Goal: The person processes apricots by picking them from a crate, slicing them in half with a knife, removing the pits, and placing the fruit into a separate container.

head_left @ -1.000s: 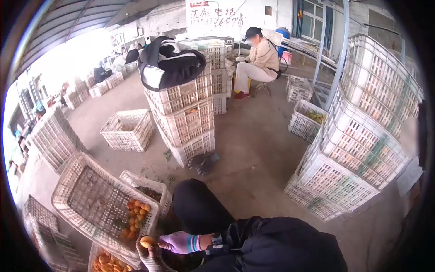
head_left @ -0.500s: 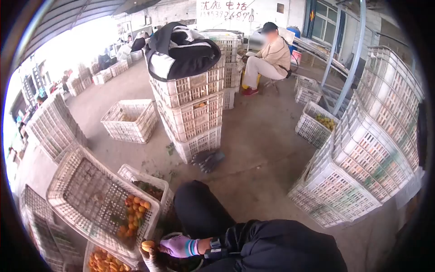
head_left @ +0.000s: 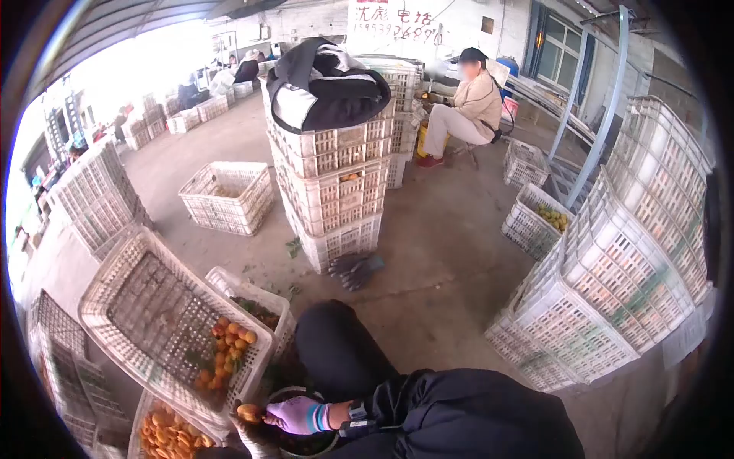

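My left hand (head_left: 251,437), in a dark and light glove, is at the bottom left with its fingers round an orange fruit (head_left: 248,413). Close to the fruit's right side is my right hand (head_left: 297,415), in a pink-purple glove with a striped cuff. Its fingers are closed, and what they hold is too small to make out. Below both hands stands a round container (head_left: 330,442) with dark contents. A tilted white crate (head_left: 145,367) beside them holds whole orange fruits (head_left: 229,352). Cut-looking orange pieces (head_left: 168,434) fill a lower crate.
Stacked crates (head_left: 332,199) with a dark jacket (head_left: 329,92) on top stand ahead, dark gloves (head_left: 355,269) at their foot. More stacks (head_left: 596,283) rise at the right. A seated person (head_left: 474,99) is farther back. Another crate (head_left: 228,197) stands left of centre.
The camera view has shifted, so the background stacks and seated person appear farther right. Both hands stay close together at the fruit, almost in the same place.
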A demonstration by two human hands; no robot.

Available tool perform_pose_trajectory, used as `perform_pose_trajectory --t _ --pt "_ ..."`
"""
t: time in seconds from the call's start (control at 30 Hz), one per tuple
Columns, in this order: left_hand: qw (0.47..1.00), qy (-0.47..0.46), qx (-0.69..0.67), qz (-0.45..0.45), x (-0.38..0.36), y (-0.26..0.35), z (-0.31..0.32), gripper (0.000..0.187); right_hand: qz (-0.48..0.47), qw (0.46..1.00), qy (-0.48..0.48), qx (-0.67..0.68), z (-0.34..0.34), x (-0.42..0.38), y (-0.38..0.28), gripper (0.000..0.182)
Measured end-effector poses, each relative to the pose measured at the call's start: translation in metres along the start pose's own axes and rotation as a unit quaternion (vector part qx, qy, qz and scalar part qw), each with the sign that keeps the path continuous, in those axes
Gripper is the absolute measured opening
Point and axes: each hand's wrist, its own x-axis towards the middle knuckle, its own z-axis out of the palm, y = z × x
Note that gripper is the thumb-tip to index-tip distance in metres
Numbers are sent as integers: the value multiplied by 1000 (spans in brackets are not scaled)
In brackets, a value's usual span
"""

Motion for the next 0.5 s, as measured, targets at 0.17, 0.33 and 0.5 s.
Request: perform_pose_trajectory --t 0.17,0.33,0.5 --pt "911 85 393 96 -10 15 108 28 -3 1000 13 11 1 1 4 26" --pt "920 76 371 104 -14 16 114 49 1 1000 19 -9 -3 1 2 26" --pt "925 84 354 108 -12 13 98 64 -4 1000 27 1 1 2 3 26"
